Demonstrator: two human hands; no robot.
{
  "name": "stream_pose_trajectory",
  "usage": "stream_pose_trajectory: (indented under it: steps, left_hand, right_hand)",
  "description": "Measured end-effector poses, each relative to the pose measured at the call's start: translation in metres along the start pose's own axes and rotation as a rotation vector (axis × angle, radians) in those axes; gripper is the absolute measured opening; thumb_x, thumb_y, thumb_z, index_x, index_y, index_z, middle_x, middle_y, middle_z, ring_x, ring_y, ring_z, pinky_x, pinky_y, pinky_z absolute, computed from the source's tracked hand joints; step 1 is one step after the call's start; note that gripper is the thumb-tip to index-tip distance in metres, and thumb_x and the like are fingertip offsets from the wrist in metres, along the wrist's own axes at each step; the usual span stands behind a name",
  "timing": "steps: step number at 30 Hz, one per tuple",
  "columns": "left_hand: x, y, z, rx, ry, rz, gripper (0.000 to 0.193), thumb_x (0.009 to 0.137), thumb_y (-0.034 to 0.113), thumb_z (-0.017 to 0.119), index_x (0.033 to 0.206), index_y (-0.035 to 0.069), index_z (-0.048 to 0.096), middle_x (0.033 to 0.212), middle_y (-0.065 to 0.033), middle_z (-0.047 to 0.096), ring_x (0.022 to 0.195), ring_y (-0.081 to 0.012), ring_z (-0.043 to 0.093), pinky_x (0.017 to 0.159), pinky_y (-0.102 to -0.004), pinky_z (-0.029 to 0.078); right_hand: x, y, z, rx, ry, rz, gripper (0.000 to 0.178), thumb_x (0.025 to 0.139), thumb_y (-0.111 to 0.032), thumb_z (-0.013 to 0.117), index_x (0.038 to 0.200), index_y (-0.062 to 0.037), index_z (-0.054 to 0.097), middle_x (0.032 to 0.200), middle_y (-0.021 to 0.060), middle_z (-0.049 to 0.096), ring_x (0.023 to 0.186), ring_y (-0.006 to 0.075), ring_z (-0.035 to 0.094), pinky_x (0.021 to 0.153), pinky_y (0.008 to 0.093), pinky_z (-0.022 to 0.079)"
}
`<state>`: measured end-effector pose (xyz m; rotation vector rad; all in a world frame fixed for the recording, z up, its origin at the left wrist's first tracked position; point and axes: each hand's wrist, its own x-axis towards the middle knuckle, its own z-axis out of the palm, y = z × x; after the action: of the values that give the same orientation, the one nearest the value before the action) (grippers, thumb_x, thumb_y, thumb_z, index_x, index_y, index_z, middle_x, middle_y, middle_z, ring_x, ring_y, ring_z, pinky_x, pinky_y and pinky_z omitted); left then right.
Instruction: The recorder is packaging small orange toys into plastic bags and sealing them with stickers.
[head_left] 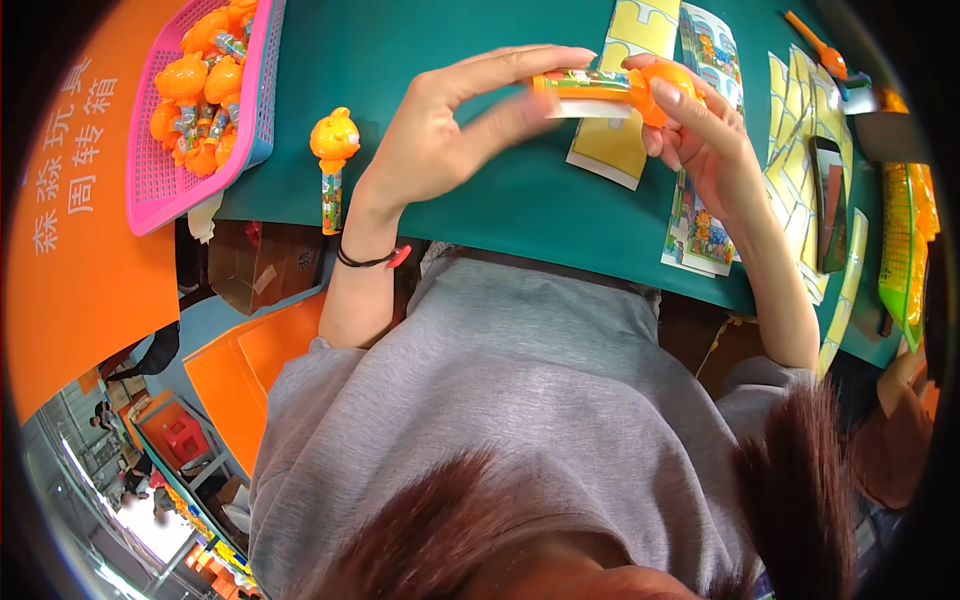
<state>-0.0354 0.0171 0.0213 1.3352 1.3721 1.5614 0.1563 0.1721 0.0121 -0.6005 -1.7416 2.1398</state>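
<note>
My right hand (705, 135) pinches the round orange head of a toy stick (590, 85), held sideways above the table. Around the toy's other end are the fingers of my left hand (450, 125), with the index finger along the top and the thumb, blurred by motion, below. A colourful printed label (600, 77) wraps the handle, and a white strip shows along its lower side. Another orange-headed toy stick (332, 165) lies on the green table to the left of my left hand.
A pink basket (140, 190) holds several similar toys at the far left. Yellow-backed strips (607, 150) and printed label sheets (700, 240) lie beneath and beside my right hand. Farther right are a dark, long object (829, 205) and a green basket (893, 280). Another person's arm (900, 385) shows at the right edge.
</note>
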Motion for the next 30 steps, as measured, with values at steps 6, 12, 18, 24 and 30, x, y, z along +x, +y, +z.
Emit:
stream_pose_trajectory:
  steps: [6, 12, 18, 24, 30]
  left_hand:
    - [0.007, -0.013, 0.006, 0.577, -0.031, 0.433, 0.041, 0.071, 0.008, 0.082, 0.11, 0.007, 0.073, 0.107, -0.0077, 0.072, 0.099, -0.0196, 0.069, 0.086, -0.0272, 0.055]
    - [0.009, -0.02, 0.011, 0.364, -0.04, 0.247, 0.027, 0.082, 0.011, 0.075, 0.109, 0.007, 0.073, 0.098, -0.0085, 0.074, 0.078, -0.0145, 0.071, 0.069, -0.0249, 0.057]
    - [0.011, -0.015, 0.014, -0.094, -0.019, -0.152, 0.023, 0.091, 0.017, 0.068, 0.109, 0.003, 0.072, 0.081, -0.0066, 0.073, 0.067, -0.0093, 0.069, 0.058, -0.0222, 0.054]
    - [0.009, -0.012, 0.014, 0.329, -0.19, -0.192, 0.029, 0.097, 0.029, 0.061, 0.105, 0.004, 0.072, 0.073, -0.0084, 0.07, 0.063, -0.012, 0.069, 0.056, -0.0246, 0.052]
    - [0.004, -0.016, 0.025, 0.247, -0.243, -0.161, 0.044, 0.102, 0.042, 0.047, 0.099, 0.002, 0.067, 0.067, -0.0076, 0.059, 0.062, -0.0145, 0.058, 0.061, -0.0305, 0.048]
  right_hand:
    - [0.0, 0.005, 0.001, 0.11, 0.009, 0.146, 0.05, 0.093, -0.037, 0.062, 0.127, -0.0014, 0.058, 0.092, 0.0027, 0.062, 0.059, 0.0042, 0.055, 0.05, 0.0147, 0.038]
    - [-0.007, -0.001, 0.01, -0.001, 0.015, 0.095, 0.044, 0.091, -0.034, 0.066, 0.123, -0.0037, 0.062, 0.088, 0.0022, 0.063, 0.059, 0.0043, 0.056, 0.05, 0.0162, 0.041]
    - [-0.003, 0.0, 0.003, -0.156, 0.023, -0.083, 0.041, 0.088, -0.031, 0.069, 0.121, -0.0085, 0.064, 0.09, 0.0024, 0.064, 0.061, 0.0051, 0.057, 0.052, 0.0163, 0.043]
    - [-0.003, -0.008, 0.001, -0.403, -0.006, -0.181, 0.044, 0.082, -0.025, 0.073, 0.121, -0.0073, 0.064, 0.09, 0.0016, 0.064, 0.066, 0.005, 0.056, 0.057, 0.0167, 0.043]
    - [-0.005, -0.007, 0.004, -0.407, -0.032, -0.117, 0.047, 0.081, -0.025, 0.074, 0.123, -0.0067, 0.063, 0.092, 0.0027, 0.064, 0.066, 0.0056, 0.056, 0.056, 0.0168, 0.042]
